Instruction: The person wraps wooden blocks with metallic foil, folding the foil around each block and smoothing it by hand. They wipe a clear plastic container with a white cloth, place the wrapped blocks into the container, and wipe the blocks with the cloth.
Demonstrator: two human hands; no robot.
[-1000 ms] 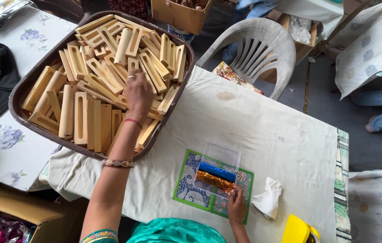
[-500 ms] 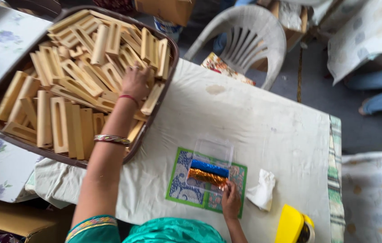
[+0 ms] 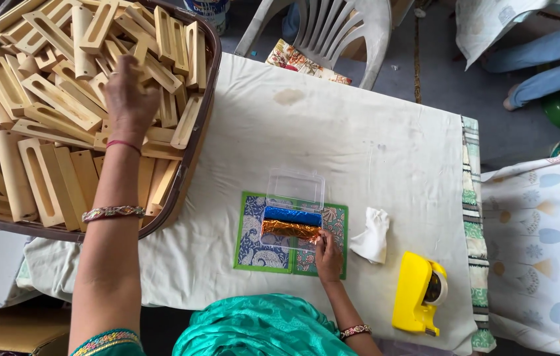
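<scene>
My left hand (image 3: 128, 95) reaches into a large brown tray (image 3: 191, 165) heaped with slotted wooden blocks (image 3: 62, 102); its fingers rest down among the blocks, and whether it grips one is hidden. My right hand (image 3: 328, 254) lies on a green patterned mat (image 3: 251, 247), fingertips touching the edge of an open clear plastic box (image 3: 293, 204). Inside the box lie a blue foil roll (image 3: 292, 215) and an orange-gold foil roll (image 3: 290, 229).
A white cloth (image 3: 372, 237) and a yellow tape dispenser (image 3: 418, 293) lie right of the mat on the white-covered table (image 3: 333, 125). A grey plastic chair (image 3: 336, 29) stands beyond the table. A person's legs in jeans (image 3: 544, 62) show at the far right.
The view has shifted and zoomed closer. My left hand has moved deeper among the blocks in the tray. My right hand stays at the box on the mat.
</scene>
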